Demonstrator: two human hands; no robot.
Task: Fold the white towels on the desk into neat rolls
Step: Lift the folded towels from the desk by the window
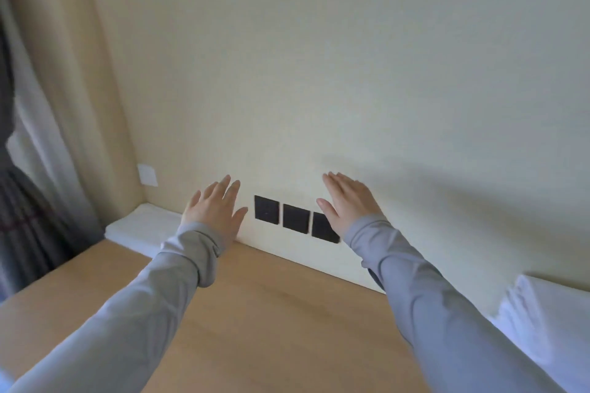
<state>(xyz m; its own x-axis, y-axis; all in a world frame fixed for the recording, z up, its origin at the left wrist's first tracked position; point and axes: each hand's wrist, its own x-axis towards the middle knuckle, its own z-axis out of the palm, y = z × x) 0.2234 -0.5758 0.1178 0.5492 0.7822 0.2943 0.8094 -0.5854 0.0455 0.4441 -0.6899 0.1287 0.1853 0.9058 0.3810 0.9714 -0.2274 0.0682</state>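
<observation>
Both my arms, in grey sleeves, stretch forward over the wooden desk [271, 313]. My left hand [215, 209] and my right hand [346, 201] are raised in front of the wall with fingers straight and spread, holding nothing. A folded white towel [143, 226] lies flat at the desk's far left corner against the wall. Another pile of white towel [542, 322] sits at the right edge of the view, partly behind my right sleeve. Neither hand touches a towel.
Three black wall plates [295, 218] sit in a row just above the desk's back edge, the rightmost partly behind my right hand. A white plate [147, 174] is on the left wall. Curtains [41, 153] hang at the left.
</observation>
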